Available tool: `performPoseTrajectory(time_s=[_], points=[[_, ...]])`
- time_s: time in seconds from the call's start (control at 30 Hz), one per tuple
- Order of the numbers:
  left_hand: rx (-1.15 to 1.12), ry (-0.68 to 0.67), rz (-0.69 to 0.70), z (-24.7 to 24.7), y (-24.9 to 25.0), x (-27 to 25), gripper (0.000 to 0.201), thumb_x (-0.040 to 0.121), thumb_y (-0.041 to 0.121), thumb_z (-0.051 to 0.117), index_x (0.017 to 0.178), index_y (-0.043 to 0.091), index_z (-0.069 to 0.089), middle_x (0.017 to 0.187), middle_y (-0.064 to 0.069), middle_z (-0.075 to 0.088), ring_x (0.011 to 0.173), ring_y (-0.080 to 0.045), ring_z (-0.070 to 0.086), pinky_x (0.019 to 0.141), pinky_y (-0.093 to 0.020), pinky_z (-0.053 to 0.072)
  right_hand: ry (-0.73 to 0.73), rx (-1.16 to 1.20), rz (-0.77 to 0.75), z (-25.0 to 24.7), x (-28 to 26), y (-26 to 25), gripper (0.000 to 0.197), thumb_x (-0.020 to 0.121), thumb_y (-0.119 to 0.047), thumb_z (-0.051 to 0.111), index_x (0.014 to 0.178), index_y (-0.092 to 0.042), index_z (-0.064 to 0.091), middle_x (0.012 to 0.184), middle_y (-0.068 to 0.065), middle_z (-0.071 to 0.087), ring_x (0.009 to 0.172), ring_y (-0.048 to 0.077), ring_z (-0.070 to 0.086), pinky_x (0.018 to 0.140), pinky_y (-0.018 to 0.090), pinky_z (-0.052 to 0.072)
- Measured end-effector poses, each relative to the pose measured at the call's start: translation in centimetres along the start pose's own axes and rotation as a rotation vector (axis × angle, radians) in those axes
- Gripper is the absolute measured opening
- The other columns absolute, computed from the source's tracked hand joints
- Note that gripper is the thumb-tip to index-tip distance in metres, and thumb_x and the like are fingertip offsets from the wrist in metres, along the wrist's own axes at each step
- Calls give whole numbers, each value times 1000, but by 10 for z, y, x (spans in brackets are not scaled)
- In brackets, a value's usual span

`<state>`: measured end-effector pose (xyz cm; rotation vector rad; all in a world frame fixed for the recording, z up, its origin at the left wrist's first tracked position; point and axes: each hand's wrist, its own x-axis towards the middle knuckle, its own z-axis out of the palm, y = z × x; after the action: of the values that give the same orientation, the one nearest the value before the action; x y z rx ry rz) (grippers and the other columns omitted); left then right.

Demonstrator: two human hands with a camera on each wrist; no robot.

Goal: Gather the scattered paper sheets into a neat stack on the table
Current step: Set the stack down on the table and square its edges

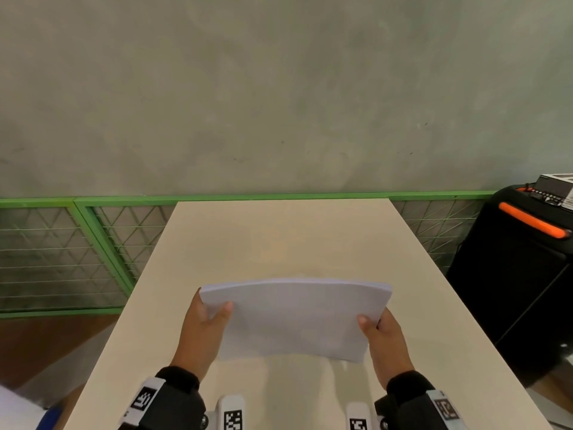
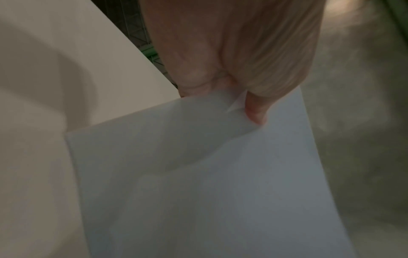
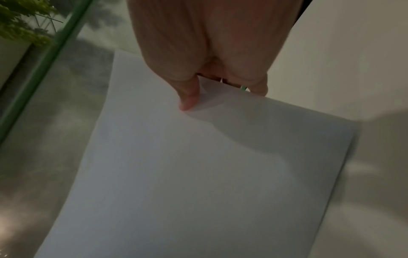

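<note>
Pinching the gathered paper stack (image 1: 294,318) between left hand (image 1: 204,330) and right hand (image 1: 386,339), only squaring and laying it on the table (image 1: 279,237) seems left.

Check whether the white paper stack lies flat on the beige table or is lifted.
Lifted: the white paper stack bows between left hand and right hand, casting a shadow on the beige table.

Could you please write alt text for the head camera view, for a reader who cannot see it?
Two hands hold a stack of white paper upright over a beige table, the left hand and right hand each gripping a side edge. A grey wall and green mesh fence stand behind.
</note>
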<state>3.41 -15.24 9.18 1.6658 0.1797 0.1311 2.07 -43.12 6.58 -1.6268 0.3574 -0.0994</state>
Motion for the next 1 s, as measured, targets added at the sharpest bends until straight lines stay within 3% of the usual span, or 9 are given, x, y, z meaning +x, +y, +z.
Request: performPoseTrajectory(time_s=[0.2, 0.37, 0.5, 0.63, 0.77, 0.87, 0.9, 0.93, 1.0], points=[[-74, -14, 53, 2, 11, 0, 38, 80, 13, 60, 117, 4, 55, 110, -10, 66, 101, -22, 62, 77, -24, 46, 3, 2, -28, -2, -1, -10, 27, 90, 2, 45, 113, -9, 53, 104, 13, 63, 91, 24, 58, 73, 28, 47], [-75, 14, 26, 6, 13, 0, 20, 76, 13, 65, 89, 21, 53, 90, -2, 59, 84, -17, 56, 72, -26, 44, 8, -38, -23, -2, 2, -6, 26, 90, 1, 47, 111, -14, 54, 102, 9, 63, 95, 26, 57, 76, 31, 46], [2, -10, -91, 4, -13, 2, 36, 81, 0, 64, 116, 6, 56, 110, -11, 64, 101, -26, 59, 88, -32, 44, -11, -125, 57, -2, 3, 14, 28, 88, 4, 46, 108, -15, 52, 103, 9, 61, 97, 27, 55, 81, 33, 42], [109, -36, -254, 4, -46, -4, 32, 86, 0, 59, 115, 11, 51, 112, -12, 59, 104, -25, 54, 90, -32, 39, -57, -298, 170, -2, 2, 36, 20, 89, 5, 43, 95, -11, 52, 93, 9, 59, 91, 27, 52, 63, 25, 40], [179, -45, -408, 8, -73, -6, 17, 87, 5, 57, 103, 10, 53, 106, -15, 61, 99, -29, 57, 79, -31, 39, -31, -470, 250, 3, 8, 47, 12, 91, -1, 42, 90, -10, 50, 93, 11, 56, 87, 25, 50, 72, 29, 35], [130, -65, -551, 8, -72, -2, 17, 90, 13, 51, 79, 26, 52, 80, 0, 56, 76, -23, 59, 61, -26, 40, -66, -616, 304, 12, 4, 30, 30, 93, -21, 23, 86, -14, 52, 80, 4, 51, 93, 17, 47, 73, 28, 40], [93, -129, -600, 7, -66, -1, 24, 89, 16, 50, 67, 27, 48, 67, 2, 52, 61, -19, 53, 57, -26, 37, -17, -699, 323, 18, 5, 24, 34, 90, -26, 19, 78, -18, 50, 70, 0, 45, 91, 17, 46, 67, 27, 41], [133, -179, -606, 6, -61, 0, 28, 84, 20, 50, 58, 24, 42, 55, 1, 44, 48, -19, 43, 54, -26, 33, 87, -741, 336, 23, 4, 17, 21, 84, -16, 34, 69, -20, 48, 61, -1, 40, 84, 18, 48, 61, 27, 40], [28, -138, -634, 6, -57, 2, 32, 78, 20, 48, 55, 20, 27, 51, -1, 27, 41, -17, 26, 53, -27, 25, -83, -557, 567, 34, -18, -39, 13, 48, -5, 45, 47, -17, 50, 45, 2, 43, 59, 16, 52, 60, 27, 37]])
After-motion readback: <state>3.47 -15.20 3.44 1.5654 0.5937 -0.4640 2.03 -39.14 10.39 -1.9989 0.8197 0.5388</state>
